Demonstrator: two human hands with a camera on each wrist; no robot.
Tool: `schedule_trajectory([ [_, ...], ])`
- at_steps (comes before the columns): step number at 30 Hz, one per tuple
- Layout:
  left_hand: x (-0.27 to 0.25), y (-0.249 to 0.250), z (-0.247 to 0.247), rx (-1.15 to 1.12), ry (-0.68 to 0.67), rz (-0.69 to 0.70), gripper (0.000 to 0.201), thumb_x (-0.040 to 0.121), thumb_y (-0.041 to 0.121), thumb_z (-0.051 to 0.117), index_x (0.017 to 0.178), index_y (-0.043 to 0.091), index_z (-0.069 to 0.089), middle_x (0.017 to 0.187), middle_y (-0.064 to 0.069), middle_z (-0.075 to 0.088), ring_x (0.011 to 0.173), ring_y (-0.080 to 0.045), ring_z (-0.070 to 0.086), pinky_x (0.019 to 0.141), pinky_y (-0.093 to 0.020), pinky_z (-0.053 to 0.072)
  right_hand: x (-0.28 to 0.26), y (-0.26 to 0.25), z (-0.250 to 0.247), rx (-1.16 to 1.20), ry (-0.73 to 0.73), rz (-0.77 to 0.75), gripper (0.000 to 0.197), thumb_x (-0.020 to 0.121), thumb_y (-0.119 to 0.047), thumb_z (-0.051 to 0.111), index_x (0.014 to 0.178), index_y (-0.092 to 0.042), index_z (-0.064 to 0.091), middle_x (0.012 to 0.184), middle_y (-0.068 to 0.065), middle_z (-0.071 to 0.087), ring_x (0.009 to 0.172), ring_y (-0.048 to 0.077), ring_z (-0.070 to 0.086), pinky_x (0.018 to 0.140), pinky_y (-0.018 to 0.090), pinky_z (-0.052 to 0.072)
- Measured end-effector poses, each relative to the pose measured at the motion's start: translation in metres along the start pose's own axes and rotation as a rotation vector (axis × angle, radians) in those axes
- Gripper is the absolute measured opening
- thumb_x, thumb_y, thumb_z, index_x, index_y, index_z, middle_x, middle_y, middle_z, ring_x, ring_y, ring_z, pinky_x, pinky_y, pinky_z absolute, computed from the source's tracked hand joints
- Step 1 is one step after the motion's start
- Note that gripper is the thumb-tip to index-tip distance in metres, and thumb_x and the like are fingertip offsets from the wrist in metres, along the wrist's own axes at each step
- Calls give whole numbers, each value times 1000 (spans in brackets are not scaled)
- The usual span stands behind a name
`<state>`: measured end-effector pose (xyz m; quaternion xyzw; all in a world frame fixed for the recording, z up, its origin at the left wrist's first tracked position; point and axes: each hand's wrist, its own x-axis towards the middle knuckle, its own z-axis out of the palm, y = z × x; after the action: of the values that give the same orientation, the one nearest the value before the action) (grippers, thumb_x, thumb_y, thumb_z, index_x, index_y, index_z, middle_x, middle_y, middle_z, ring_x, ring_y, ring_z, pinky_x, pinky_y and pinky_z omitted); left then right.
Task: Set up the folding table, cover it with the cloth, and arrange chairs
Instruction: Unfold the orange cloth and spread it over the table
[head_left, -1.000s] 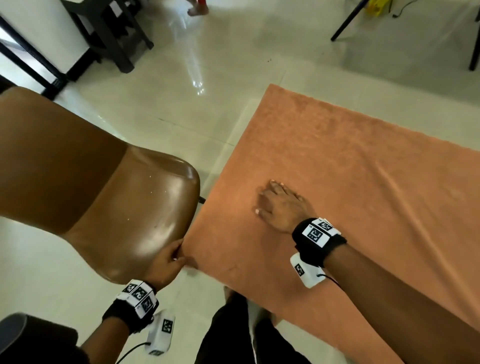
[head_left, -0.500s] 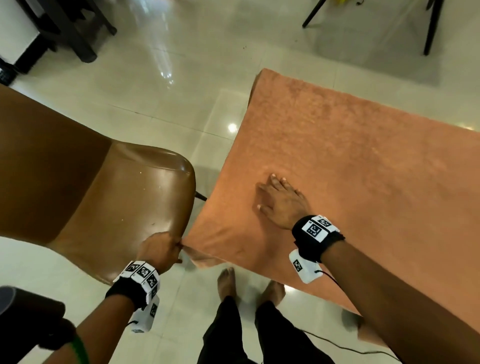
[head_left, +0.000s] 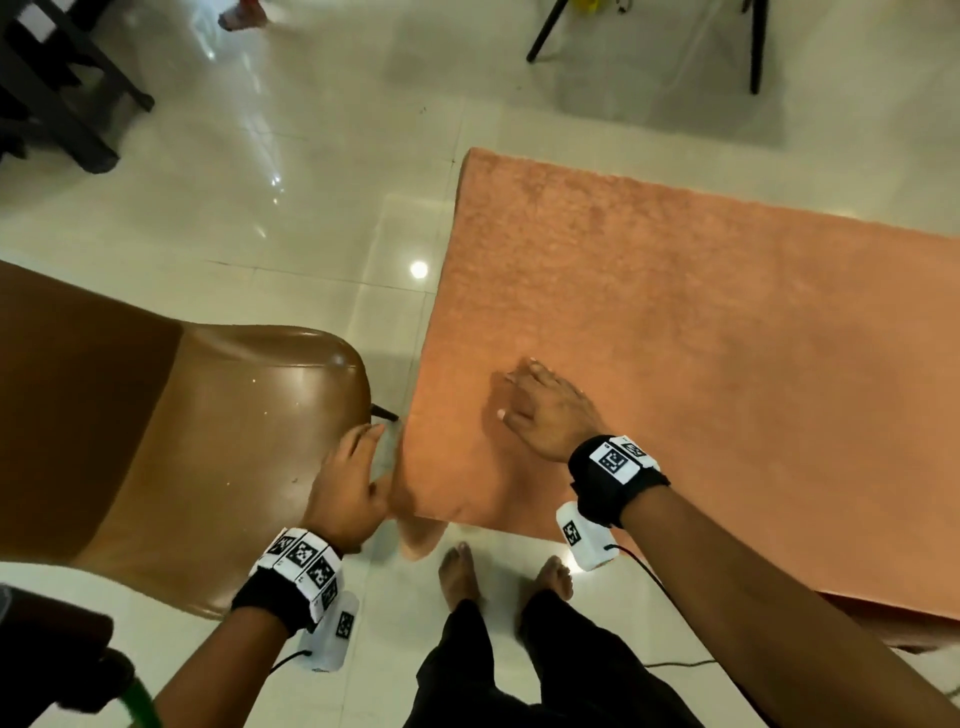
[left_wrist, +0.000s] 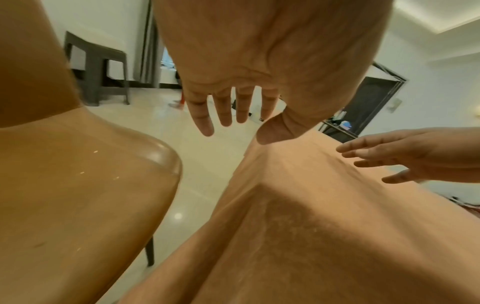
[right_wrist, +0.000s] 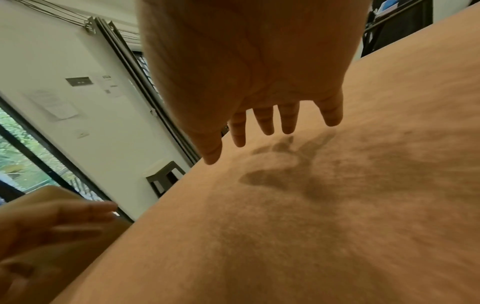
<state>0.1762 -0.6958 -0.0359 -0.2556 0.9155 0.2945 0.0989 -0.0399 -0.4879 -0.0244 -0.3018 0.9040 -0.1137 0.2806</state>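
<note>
Bright overhead glare on tiles — blurred edges

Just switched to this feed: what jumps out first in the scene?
The orange cloth covering the table fills the right side, its near-left corner draped down. The right hand hovers flat above it, casting a shadow. A glossy brown chair sits left, and the left hand is spread open between chair and cloth corner.

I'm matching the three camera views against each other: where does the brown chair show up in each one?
Head: the brown chair fills the left side, beside the cloth-covered table.
Left wrist: the chair takes up the left half, seat corner toward the centre.
Right wrist: I cannot make out the chair; the left hand fills that lower-left corner.
Shared landmark: the orange cloth.
</note>
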Motion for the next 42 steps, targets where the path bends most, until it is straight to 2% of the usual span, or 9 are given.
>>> schedule_trajectory([
  [3, 13, 33, -3, 167, -59, 132, 75, 83, 29, 63, 151, 30, 30, 162, -3, 15, 147, -28, 16, 111, -53, 33, -23, 41, 3, 12, 70, 66, 66, 91, -64, 43, 151, -40, 32, 166, -2, 17, 152, 23, 18, 120, 52, 21],
  [6, 30, 73, 10, 291, -150, 270, 67, 89, 50, 49, 151, 40, 24, 164, 2, -2, 151, -24, -4, 118, -53, 18, -55, 97, 5, 14, 73, 166, 71, 86, -70, 36, 150, -38, 33, 166, -1, 17, 151, 25, 21, 119, 53, 23],
  [10, 42, 129, 38, 484, -279, 391, 71, 91, 61, 40, 153, 41, 12, 164, 4, -10, 150, -24, -14, 120, -52, 2, -108, 170, 6, 57, 139, 325, 72, 82, -71, 32, 146, -39, 40, 165, -3, 20, 150, 25, 24, 117, 53, 29],
  [18, 37, 269, 127, 577, -448, 503, 76, 92, 50, 49, 154, 40, 5, 163, 4, -14, 150, -25, -12, 119, -56, 9, -227, 330, 0, 157, 293, 580, 69, 83, -70, 29, 144, -39, 39, 165, -3, 20, 150, 22, 23, 119, 51, 27],
  [26, 39, 439, 243, 643, -467, 603, 78, 89, 51, 46, 153, 42, 3, 163, 6, -15, 150, -26, -11, 118, -57, 10, -311, 485, -28, 221, 396, 766, 53, 94, -54, 51, 143, -32, 44, 164, 1, 24, 147, 27, 30, 115, 49, 30],
  [29, 43, 494, 273, 659, -488, 642, 77, 89, 52, 47, 153, 42, 5, 163, 7, -13, 151, -25, -9, 118, -53, 13, -326, 529, -42, 240, 404, 788, 56, 92, -55, 52, 142, -30, 45, 161, 5, 30, 143, 30, 37, 111, 49, 38],
  [32, 50, 540, 296, 665, -502, 674, 74, 90, 51, 49, 153, 42, 10, 164, 7, -10, 151, -23, -6, 118, -52, 15, -335, 557, -55, 377, 355, 746, 53, 91, -56, 52, 140, -36, 41, 151, 4, 40, 125, 31, 53, 98, 45, 49],
  [36, 74, 590, 316, 646, -516, 686, 69, 88, 51, 50, 151, 40, 24, 164, 6, 3, 151, -23, 4, 117, -50, 18, -334, 580, -70, 453, 254, 667, 50, 92, -56, 52, 136, -40, 35, 133, 2, 50, 110, 25, 59, 92, 40, 50],
  [42, 162, 666, 323, 584, -464, 661, 67, 78, 54, 50, 140, 28, 47, 146, -2, 42, 131, -30, 42, 108, -44, 37, -286, 614, -124, 412, 233, 594, 58, 92, -63, 45, 141, -37, 30, 131, 0, 56, 113, 23, 59, 93, 40, 49],
])
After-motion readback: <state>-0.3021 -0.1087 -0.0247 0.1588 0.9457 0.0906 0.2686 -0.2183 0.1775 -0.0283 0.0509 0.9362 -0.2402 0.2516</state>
